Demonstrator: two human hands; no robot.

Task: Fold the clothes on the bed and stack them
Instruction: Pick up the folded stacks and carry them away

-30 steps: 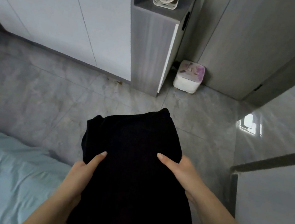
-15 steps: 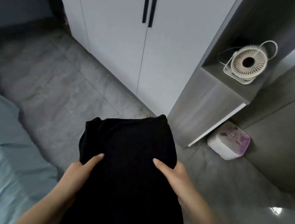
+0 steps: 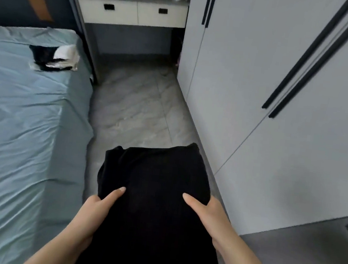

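Swung round, the view now shows the bed [image 3: 19, 114], a black-and-white pile [image 3: 53, 58] at its far corner. Just right of the bed, the left grip [image 3: 94, 211] pinches the black garment [image 3: 154, 184], thumb on top; the right grip [image 3: 208, 216] likewise.

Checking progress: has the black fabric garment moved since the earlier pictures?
Yes, the garment swung left: the white wardrobe, formerly left of it, is now right.
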